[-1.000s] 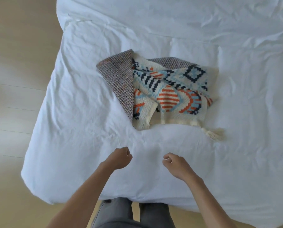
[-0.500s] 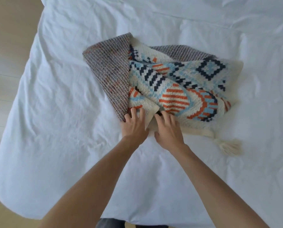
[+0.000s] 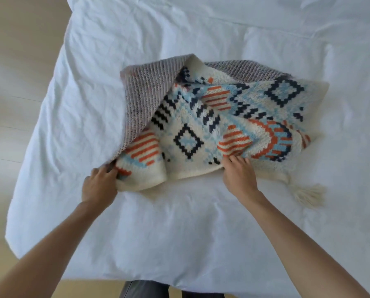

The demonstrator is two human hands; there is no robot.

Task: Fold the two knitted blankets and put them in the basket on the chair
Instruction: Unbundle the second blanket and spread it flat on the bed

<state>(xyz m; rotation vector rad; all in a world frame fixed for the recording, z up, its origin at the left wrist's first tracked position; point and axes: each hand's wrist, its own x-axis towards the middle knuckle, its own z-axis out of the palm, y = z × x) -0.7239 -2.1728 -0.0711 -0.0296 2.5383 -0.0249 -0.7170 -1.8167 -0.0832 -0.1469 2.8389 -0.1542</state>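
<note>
L hand (image 3: 99,186) fingers curled, pinching patterned blanket (image 3: 201,130) corner; R hand (image 3: 239,177) curled on its hem, toward bed (image 3: 179,233) near edge. Spread flat, square corners before 1st fold.

Cream knitted blanket (image 3: 201,134) with navy diamonds, orange stripes, light-blue motifs, grey-mauve ribbed underside, cream tassel (image 3: 309,193); white bed sheet (image 3: 76,117).

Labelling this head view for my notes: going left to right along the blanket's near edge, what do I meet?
Wood floor → left hand, gripping the patterned blanket → right hand, gripping it too → cream tassel.
</note>
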